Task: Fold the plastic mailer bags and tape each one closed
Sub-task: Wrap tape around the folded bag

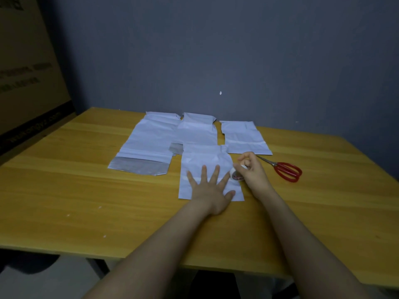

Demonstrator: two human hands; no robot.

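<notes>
Fingers (214, 175) of left hand (210, 190) are pressing flat, outstretched, on mailer bag (203, 158) while right hand (253, 172) is clutching tape roll (235, 176).

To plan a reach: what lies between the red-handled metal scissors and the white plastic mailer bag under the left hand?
In the head view, the right hand, gripping a small white tape roll, lies between them.
</notes>
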